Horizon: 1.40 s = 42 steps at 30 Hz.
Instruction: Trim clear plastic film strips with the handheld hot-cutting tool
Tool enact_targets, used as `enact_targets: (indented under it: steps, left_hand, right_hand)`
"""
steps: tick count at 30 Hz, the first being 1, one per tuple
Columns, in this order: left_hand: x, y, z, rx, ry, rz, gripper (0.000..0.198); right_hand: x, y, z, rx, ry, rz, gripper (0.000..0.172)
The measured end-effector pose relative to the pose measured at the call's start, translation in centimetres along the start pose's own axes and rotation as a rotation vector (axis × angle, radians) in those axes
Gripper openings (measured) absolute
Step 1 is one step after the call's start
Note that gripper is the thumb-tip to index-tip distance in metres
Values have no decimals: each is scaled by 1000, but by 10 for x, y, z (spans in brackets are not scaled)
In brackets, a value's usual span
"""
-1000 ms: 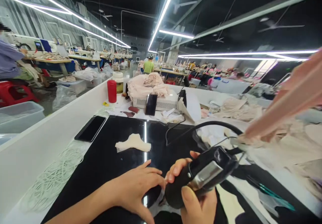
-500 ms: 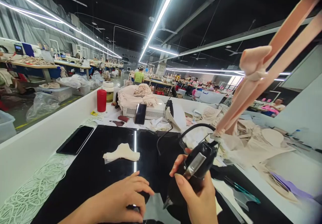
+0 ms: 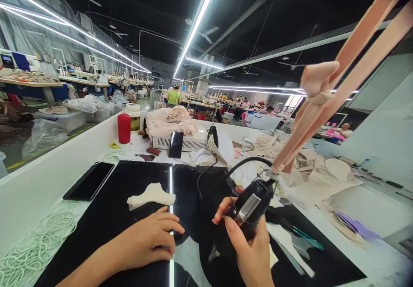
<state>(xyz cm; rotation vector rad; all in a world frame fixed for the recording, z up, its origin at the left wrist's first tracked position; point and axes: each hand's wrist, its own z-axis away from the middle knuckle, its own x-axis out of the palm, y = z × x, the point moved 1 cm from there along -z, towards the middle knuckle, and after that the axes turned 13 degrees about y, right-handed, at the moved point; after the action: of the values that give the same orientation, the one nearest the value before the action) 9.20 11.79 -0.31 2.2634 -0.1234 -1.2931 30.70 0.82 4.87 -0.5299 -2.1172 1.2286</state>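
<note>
My right hand (image 3: 247,244) is wrapped round a black corded hand tool (image 3: 254,205) with a metal plate on its side. Knotted pink elastic straps (image 3: 309,110) run from the tool's top up to the right; its lower end is dark and hard to make out. My left hand (image 3: 151,239) rests on the glossy black board (image 3: 109,226), fingers loosely bent and apart, holding nothing. Just beyond it lies a small stack of cream cut fabric pieces (image 3: 151,194). Between the hands is a pale grey patch (image 3: 189,259), perhaps a sheet or a reflection.
A tablet-like black phone (image 3: 88,181) and pale green cord (image 3: 41,235) lie at left. Behind the board stand a red cup (image 3: 124,128), a jar (image 3: 133,117) and a white vented box (image 3: 200,140) bearing fabric. Teal-handled scissors (image 3: 306,237) and beige fabric (image 3: 309,171) lie at right.
My left hand has shifted left and away from the tool, its fingers settling on the board. The right hand keeps hold of the tool. The whole view has shifted slightly.
</note>
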Motion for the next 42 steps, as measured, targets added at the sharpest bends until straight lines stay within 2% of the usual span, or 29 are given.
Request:
enact_targets:
  steps: [3, 6, 10, 14, 20, 23, 26, 28, 32, 34, 42]
  left_hand:
    - [-2, -2, 2, 7, 78, -137, 21]
    - [1, 7, 3, -21, 154, -186, 31]
    - [12, 23, 1, -40, 135, -139, 22]
    - [20, 24, 2, -20, 84, -124, 21]
    - [14, 16, 3, 6, 84, -223, 24]
    - [13, 24, 2, 7, 128, -272, 23]
    - [20, 38, -1, -65, 129, -207, 20]
    - [27, 46, -3, -128, 109, -163, 27]
    - [43, 55, -3, -226, 77, -133, 67]
    - [47, 56, -2, -231, 67, -127, 76]
    - [49, 58, 1, -217, 85, -106, 73]
  right_hand:
    - [-3, 1, -2, -12, -6, 7, 49]
    - [-7, 1, -6, -59, -31, 6, 48]
    - [-11, 3, -10, -88, -17, 0, 47]
    - [-9, 3, -10, -72, 14, -34, 46]
    - [1, 3, -3, -68, -5, -104, 45]
    - [6, 4, 1, -67, -18, -127, 44]
    - [11, 6, 2, -77, -14, -140, 44]
    - [13, 8, 2, -89, -9, -149, 45]
    - [14, 14, -1, -88, -12, -166, 43]
    - [14, 17, -1, -87, -22, -168, 44]
    - [9, 22, 3, -72, -26, -136, 42]
